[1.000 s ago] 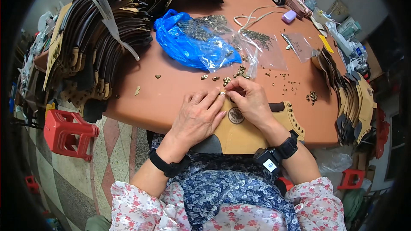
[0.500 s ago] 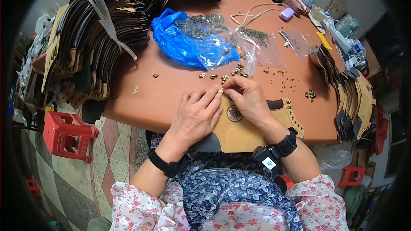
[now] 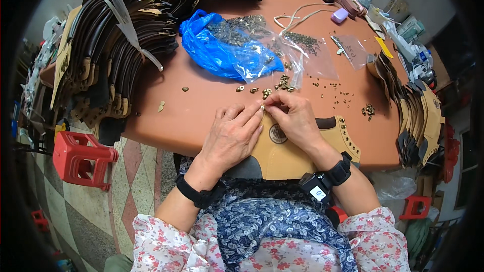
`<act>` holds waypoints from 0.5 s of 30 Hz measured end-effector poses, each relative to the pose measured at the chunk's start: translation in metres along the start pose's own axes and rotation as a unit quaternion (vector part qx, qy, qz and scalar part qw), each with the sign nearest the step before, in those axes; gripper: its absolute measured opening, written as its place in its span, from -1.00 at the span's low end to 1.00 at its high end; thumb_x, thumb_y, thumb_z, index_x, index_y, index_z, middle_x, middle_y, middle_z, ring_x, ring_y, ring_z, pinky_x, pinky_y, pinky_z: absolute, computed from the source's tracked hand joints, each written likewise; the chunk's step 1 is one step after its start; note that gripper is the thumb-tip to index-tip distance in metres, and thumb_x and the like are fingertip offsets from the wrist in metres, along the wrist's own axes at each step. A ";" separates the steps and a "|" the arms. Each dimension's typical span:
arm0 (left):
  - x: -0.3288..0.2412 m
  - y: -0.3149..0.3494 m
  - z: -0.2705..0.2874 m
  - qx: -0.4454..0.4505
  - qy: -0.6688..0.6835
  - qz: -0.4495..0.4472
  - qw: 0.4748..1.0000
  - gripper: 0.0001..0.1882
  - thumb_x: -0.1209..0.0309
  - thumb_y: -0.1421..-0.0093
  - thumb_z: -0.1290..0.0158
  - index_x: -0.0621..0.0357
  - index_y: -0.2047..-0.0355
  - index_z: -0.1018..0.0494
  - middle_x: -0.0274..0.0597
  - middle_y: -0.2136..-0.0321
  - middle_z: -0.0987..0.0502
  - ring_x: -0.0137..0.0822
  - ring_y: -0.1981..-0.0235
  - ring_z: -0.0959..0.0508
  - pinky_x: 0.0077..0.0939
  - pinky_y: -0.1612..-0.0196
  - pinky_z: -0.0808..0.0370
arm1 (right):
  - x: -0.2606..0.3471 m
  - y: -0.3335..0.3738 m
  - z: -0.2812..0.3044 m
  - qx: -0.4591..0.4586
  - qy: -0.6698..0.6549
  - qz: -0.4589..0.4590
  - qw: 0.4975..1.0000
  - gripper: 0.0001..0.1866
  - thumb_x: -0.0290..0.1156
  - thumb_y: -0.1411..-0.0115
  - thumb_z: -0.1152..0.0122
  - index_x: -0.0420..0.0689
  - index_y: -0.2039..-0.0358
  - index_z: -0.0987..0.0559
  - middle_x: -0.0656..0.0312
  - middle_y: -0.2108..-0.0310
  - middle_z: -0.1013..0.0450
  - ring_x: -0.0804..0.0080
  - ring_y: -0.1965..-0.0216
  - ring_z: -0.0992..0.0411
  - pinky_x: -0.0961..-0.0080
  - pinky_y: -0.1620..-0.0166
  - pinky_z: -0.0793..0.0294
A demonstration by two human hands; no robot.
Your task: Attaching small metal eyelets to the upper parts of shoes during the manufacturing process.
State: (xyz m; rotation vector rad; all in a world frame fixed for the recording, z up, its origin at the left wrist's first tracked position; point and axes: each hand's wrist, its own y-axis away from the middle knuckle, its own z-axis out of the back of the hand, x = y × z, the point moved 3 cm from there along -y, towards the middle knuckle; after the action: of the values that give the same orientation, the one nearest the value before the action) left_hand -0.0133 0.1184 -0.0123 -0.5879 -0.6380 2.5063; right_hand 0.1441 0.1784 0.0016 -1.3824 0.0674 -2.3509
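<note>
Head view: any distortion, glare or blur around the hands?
Head view: strong fisheye bending, the table edge curves and black vignette fills the corners; light is soft and even, with slight sheen on the blue bag; left hand and right hand are sharp, no motion blur.
</note>
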 end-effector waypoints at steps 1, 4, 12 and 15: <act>0.000 0.000 -0.001 0.000 -0.002 0.002 1.000 -0.64 0.36 -0.17 -0.16 0.16 0.01 -0.53 -0.28 -0.11 -0.50 -0.15 0.09 -0.46 -0.24 0.03 -0.37 | 0.001 0.000 -0.001 -0.001 0.001 0.003 1.000 -0.90 -0.57 -0.11 -0.25 -0.23 0.33 -0.62 0.07 0.41 -0.59 0.23 0.35 -0.60 0.38 0.25 -0.55; 0.001 0.001 -0.002 -0.004 0.002 0.002 1.000 -0.63 0.37 -0.17 -0.16 0.17 0.00 -0.52 -0.27 -0.11 -0.51 -0.14 0.08 -0.46 -0.24 0.04 -0.38 | -0.001 0.000 -0.002 -0.004 0.019 0.022 1.000 -0.90 -0.57 -0.10 -0.25 -0.22 0.33 -0.62 0.05 0.40 -0.59 0.18 0.35 -0.59 0.36 0.25 -0.55; 0.001 0.001 0.000 -0.007 0.003 0.004 1.000 -0.64 0.40 -0.16 -0.16 0.17 0.01 -0.53 -0.27 -0.10 -0.51 -0.13 0.08 -0.47 -0.26 0.04 -0.39 | 0.005 -0.001 -0.001 0.004 0.042 0.020 0.999 -0.93 -0.58 -0.11 -0.24 -0.24 0.35 -0.60 0.05 0.41 -0.59 0.17 0.35 -0.59 0.35 0.24 -0.55; 0.000 -0.001 0.001 -0.002 0.009 0.009 1.000 -0.64 0.40 -0.16 -0.16 0.16 0.01 -0.53 -0.26 -0.10 -0.51 -0.13 0.07 -0.47 -0.26 0.03 -0.39 | -0.001 -0.002 -0.002 0.003 0.010 0.005 1.000 -0.93 -0.57 -0.11 -0.25 -0.24 0.35 -0.60 0.06 0.42 -0.59 0.21 0.36 -0.59 0.37 0.24 -0.56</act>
State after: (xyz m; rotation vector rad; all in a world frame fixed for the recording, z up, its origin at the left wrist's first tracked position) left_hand -0.0137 0.1189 -0.0114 -0.6201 -0.6352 2.5130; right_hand 0.1426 0.1803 0.0003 -1.3526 0.0734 -2.3557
